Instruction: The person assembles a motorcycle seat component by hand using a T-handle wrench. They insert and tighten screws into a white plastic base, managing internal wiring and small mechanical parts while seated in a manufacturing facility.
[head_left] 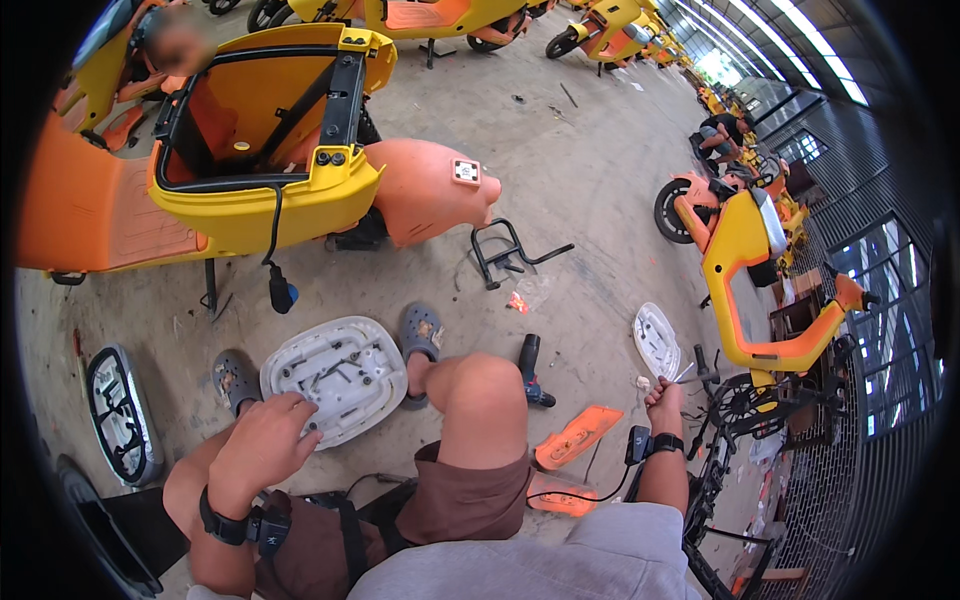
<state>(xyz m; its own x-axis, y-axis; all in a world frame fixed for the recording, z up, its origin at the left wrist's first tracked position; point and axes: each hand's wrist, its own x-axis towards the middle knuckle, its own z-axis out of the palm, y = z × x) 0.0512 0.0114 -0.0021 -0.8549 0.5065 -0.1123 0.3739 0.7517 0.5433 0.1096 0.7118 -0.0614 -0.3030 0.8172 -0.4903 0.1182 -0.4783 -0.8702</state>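
Observation:
A white plastic shell [343,391] lies on the floor between my feet, hollow side up, with several dark bolts and small metal parts in it. My left hand [272,440] is at its near left edge, fingers curled inward; whatever the fingertips pinch is too small to make out. My right hand [663,396] reaches out to the right, closed around something thin that I cannot make out. Just beyond it lies a second white shell [656,340] with thin metal pieces at its near end. A cordless drill [533,372] lies on the floor right of my knee.
A yellow and orange scooter [270,190] with an uncovered storage box stands ahead left. A black metal bracket [508,252], orange panels [578,438] and a black-lined white shell [122,415] lie around me. Another scooter [740,280] and a crouching person [724,138] are at right.

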